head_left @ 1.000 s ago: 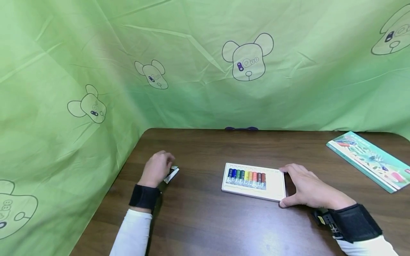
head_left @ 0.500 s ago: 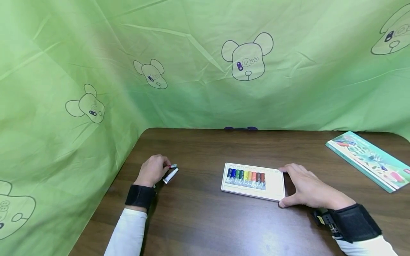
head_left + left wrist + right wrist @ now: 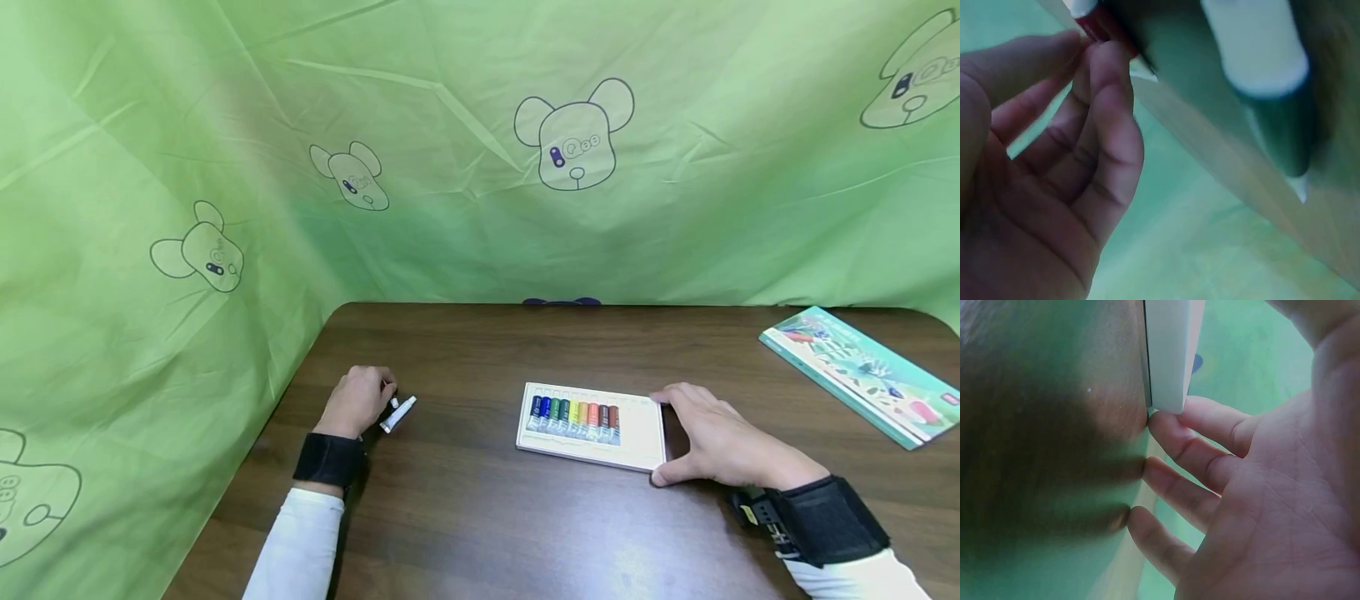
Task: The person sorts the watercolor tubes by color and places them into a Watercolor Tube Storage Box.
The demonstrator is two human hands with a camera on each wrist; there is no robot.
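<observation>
At the table's left side, my left hand pinches a small paint tube between thumb and fingertips. The left wrist view shows this tube's dark red part and a white end. Another paint tube lies on the table beside that hand; close up it is white with a dark green end. In the middle lies a white paint tray with a row of coloured paint tubes in its left part. My right hand holds the tray's right end, thumb at the near corner and fingers at the far corner.
A flat teal box with a printed cover lies at the right of the brown wooden table. A green curtain with bear outlines hangs behind the table and along its left side.
My left hand has shifted slightly left and now has a paint tube pinched in its fingers. The other loose tube has come into fuller view. My right hand stays on the tray.
</observation>
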